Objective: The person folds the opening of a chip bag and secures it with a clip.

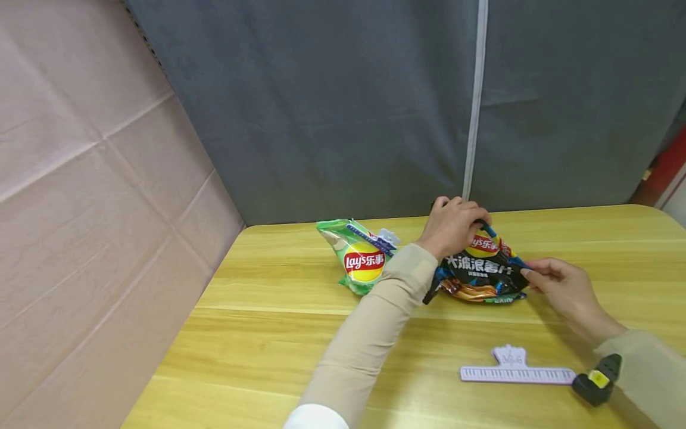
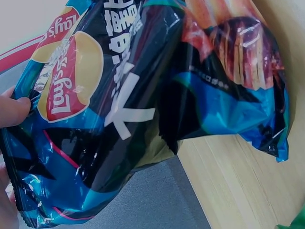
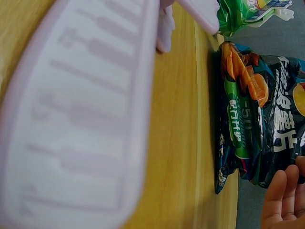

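Note:
A black and blue Lay's chip bag point(image 1: 479, 271) stands near the back of the table, its top edge folded over. My left hand point(image 1: 452, 226) grips the top of this bag from above, and the thumb point(image 2: 14, 109) lies on its edge in the left wrist view. At the bag's right side my right hand point(image 1: 565, 292) pinches the end of the folded edge between thumb and fingers. The right wrist view has the bag point(image 3: 257, 119) at its right, with fingers point(image 3: 286, 195) of the right hand against it.
Left of the black bag stands a green Lay's bag point(image 1: 354, 256), with a blue keyboard-patterned clip point(image 1: 372, 238) across its top. A pale purple keyboard-patterned clip point(image 1: 517, 375) lies on the wooden table point(image 1: 257, 339) near my right forearm. Behind hangs a grey curtain point(image 1: 343, 119).

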`<state>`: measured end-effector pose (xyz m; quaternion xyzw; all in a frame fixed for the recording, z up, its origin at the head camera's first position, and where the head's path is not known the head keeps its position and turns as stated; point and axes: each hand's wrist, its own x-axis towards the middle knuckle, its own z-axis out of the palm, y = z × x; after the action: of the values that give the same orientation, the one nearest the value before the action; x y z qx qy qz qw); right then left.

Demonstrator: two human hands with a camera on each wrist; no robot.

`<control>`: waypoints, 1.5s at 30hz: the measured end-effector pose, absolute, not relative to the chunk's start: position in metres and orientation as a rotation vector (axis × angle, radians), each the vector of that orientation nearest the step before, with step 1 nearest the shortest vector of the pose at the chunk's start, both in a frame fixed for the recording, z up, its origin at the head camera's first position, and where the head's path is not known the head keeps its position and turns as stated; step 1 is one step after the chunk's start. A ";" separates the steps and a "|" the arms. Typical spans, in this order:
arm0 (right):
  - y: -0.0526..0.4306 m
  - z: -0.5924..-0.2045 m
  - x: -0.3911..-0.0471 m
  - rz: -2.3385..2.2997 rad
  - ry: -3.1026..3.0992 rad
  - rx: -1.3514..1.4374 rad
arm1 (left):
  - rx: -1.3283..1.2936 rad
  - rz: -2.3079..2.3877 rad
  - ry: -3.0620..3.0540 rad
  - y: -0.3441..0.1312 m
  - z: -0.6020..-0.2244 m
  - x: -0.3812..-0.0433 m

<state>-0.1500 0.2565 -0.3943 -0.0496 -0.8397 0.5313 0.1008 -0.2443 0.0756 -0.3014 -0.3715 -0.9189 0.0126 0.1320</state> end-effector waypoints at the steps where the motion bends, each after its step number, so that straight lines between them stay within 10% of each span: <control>1: 0.256 -0.393 -0.149 1.569 -2.485 -0.150 | -1.080 0.032 -2.665 0.075 -0.302 -0.244; 45: 0.261 -0.388 -0.148 1.478 -2.594 -0.261 | -1.100 -0.068 -2.643 0.072 -0.303 -0.244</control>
<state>-0.1476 0.2610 -0.3878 -0.0867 -0.8634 0.4918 0.0724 -0.2444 0.0717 -0.3026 -0.3806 -0.9140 -0.0234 0.1387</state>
